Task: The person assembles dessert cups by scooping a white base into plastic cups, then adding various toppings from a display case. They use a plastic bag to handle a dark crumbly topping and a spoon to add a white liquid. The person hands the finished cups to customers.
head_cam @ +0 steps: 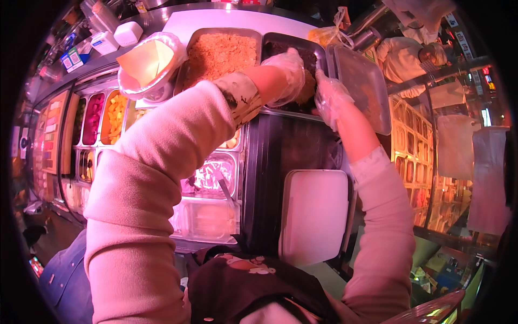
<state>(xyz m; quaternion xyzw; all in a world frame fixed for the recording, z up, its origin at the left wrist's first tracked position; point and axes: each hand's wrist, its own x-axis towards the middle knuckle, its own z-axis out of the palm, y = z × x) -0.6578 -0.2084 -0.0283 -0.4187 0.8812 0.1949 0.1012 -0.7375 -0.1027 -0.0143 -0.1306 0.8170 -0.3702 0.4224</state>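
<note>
Both of my hands wear clear plastic gloves and are inside or at a metal tray of dark crumbs [279, 48]. My left hand [286, 77] reaches over the tray's middle, its fingers bent. At the tray's right wall is my right hand [330, 93], fingers pointing into the tray. A yellowish piece of food [308, 87] lies between the hands, partly covered; whether either hand grips it cannot be made out. To the left stands a metal tray of orange-brown crumbs or flakes [222, 52].
A plastic-lined bowl with paper sheets [145, 65] stands at the left. Topping pans with yellow cubes [115, 113] lie below it. A translucent lid [362, 85] leans right of the trays. Nearer me lies a white lidded container [315, 214]. A person [404, 56] is beyond the glass.
</note>
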